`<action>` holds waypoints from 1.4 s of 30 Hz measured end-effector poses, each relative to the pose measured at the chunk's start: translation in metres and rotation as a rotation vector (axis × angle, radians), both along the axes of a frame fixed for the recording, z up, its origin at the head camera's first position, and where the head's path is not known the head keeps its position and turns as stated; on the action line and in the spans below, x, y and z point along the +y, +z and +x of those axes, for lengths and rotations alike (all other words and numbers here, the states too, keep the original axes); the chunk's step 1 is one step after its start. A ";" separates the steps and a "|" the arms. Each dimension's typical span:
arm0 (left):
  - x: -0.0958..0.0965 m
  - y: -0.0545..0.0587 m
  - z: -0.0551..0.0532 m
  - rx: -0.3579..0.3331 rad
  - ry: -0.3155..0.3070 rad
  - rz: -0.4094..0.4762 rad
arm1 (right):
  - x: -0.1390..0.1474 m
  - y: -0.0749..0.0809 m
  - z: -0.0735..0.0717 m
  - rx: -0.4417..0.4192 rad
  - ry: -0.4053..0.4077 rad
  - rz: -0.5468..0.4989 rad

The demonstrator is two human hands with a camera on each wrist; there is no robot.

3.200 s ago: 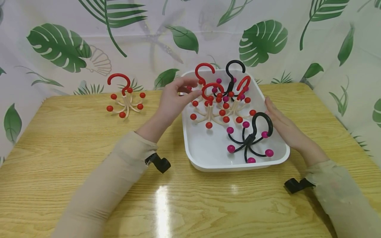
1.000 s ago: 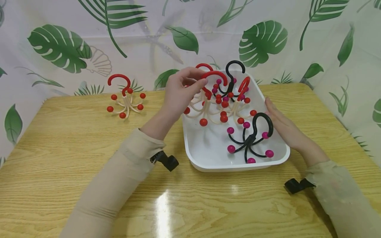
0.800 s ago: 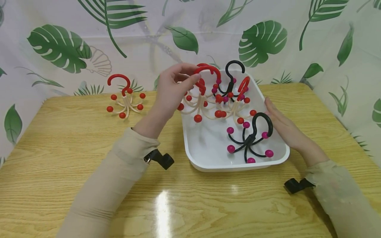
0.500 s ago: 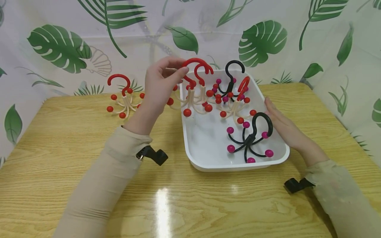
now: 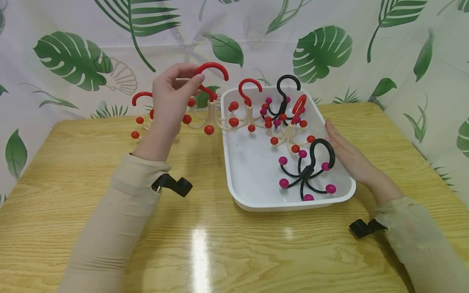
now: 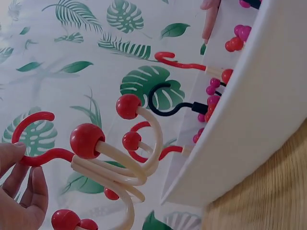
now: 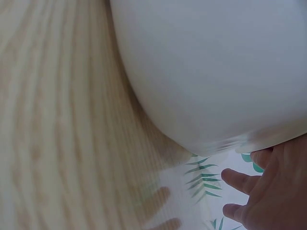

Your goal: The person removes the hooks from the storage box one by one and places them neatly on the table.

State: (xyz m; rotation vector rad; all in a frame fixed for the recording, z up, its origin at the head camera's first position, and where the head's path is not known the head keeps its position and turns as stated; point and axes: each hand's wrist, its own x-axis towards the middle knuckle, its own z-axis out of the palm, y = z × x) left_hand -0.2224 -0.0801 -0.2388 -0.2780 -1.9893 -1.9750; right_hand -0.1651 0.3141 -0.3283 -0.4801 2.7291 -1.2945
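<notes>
Held hanger (image 5: 211, 115): raised in the air to the left of the tray (image 5: 238, 162), with the rightmost balls (image 5: 233, 121) overlapping the tray's left rim in the head view.
Long axis: running near vertical along the stem (image 5: 211, 107) in the head view, hook uppermost, balls lowest; lying crosswise in the left wrist view, with the hook at left and the legs (image 6: 122, 160) at right.
Hook (image 5: 214, 65): arching over to the right, tip pointing down.
Left hand (image 5: 174, 91): pinching the left side of the hook between thumb and fingers.
Right hand (image 5: 348, 158): resting against the tray's right side, fingers extended.
Rear red hanger (image 5: 249, 114) and rear black hanger (image 5: 283, 107): standing at the tray's far end.
Middle red hanger (image 5: 290, 130): standing between the rear black hanger and the front black hanger (image 5: 307, 173).
Table hanger (image 5: 142, 94): standing on the table (image 5: 238, 252), partly hidden behind the left hand and wrist.
Since the earliest frame: lifted from among the others in the tray, carried left and up; now gripped, rather than merely approached.
Since half a second ago: moved clear of the rear red hanger's hook, farther left.
Unchanged: pressed to the same tray side by the right hand.
</notes>
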 end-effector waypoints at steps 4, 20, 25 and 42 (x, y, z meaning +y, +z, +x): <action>-0.008 -0.002 -0.004 -0.039 0.050 0.000 | -0.001 0.000 0.000 0.003 -0.003 0.002; -0.029 -0.018 -0.014 -0.104 0.164 0.062 | 0.001 -0.002 -0.002 0.008 0.001 -0.003; -0.029 -0.024 -0.014 -0.128 0.180 0.032 | 0.001 -0.001 0.000 0.008 0.013 -0.010; -0.030 -0.056 -0.022 -0.225 0.229 -0.015 | 0.000 0.000 0.002 0.010 0.016 -0.011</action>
